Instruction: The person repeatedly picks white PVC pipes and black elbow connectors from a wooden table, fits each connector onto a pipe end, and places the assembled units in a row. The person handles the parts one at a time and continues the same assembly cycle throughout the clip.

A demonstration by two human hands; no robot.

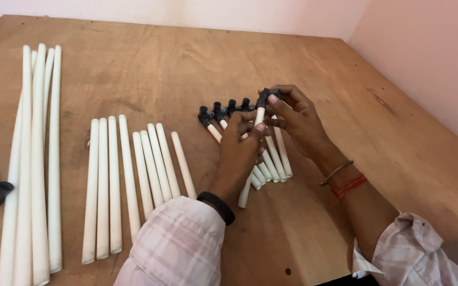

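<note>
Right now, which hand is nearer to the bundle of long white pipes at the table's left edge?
Left. The left hand grips a short white pipe mid-table, on the side toward the long pipes. The right hand, pinching the black fitting, sits farther away.

Pipes laid out on a tabletop (186, 63).
Long pipes (35, 159) lie far left, medium pipes (128, 175) in the middle, short pipes with connectors (229, 114) right.

A broad brown plywood tabletop (149, 74) fills the view, scuffed and marked with dark stains; plain pale pink walls (425, 47) meet in a corner behind it; soft, even light.
</note>
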